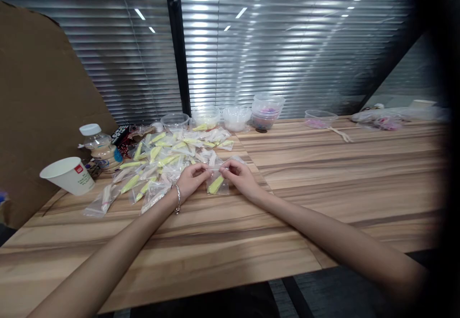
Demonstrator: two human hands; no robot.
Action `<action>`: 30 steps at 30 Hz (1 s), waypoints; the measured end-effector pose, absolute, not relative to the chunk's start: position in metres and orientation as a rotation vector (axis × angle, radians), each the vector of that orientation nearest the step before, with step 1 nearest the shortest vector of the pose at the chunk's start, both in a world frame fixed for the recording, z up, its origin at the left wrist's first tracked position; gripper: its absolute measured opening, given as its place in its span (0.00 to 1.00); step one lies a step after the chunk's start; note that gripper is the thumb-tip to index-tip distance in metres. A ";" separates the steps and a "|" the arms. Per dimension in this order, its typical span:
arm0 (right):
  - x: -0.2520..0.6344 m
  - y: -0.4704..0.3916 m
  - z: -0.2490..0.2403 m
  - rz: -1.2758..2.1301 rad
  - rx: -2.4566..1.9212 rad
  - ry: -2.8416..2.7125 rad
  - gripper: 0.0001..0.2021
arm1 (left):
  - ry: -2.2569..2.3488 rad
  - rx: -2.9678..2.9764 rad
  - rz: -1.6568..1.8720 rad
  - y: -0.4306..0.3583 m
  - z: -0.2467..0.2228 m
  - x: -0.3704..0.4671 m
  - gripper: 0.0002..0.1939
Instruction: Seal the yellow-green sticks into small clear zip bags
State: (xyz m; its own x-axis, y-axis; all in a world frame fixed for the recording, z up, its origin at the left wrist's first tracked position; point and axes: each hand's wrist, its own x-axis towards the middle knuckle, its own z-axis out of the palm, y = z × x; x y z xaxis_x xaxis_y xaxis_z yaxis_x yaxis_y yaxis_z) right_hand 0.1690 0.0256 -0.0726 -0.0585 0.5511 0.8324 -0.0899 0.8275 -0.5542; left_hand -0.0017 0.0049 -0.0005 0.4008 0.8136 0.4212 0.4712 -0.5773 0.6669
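A small clear zip bag (224,187) with a yellow-green strip bundle (216,184) inside hangs between my two hands, just above the table. My left hand (193,179) pinches its top left corner between thumb and finger. At the top right corner, my right hand (240,176) pinches the bag the same way. A silver bracelet (178,199) circles my left wrist. Beyond and to the left lies a spread heap of similar bags (168,159), some holding yellow-green pieces, others whitish ones.
A paper cup (68,176) and a plastic bottle (102,152) stand at the left by a cardboard panel (43,92). Clear tubs (266,111) line the back edge. A shallow bowl (319,119), wooden sticks (341,135) and plastic bags (391,118) lie at the right.
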 end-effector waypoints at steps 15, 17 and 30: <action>0.168 0.025 -0.074 0.586 -0.358 -1.757 0.12 | 1.162 2.458 0.831 0.013 -0.007 -0.004 0.21; 0.168 0.024 -0.073 0.617 -0.360 -1.758 0.13 | 1.157 2.463 0.854 0.013 -0.006 -0.004 0.20; 0.169 0.034 -0.074 0.892 -0.357 -1.472 0.14 | 1.169 2.249 1.038 0.010 -0.001 -0.001 0.12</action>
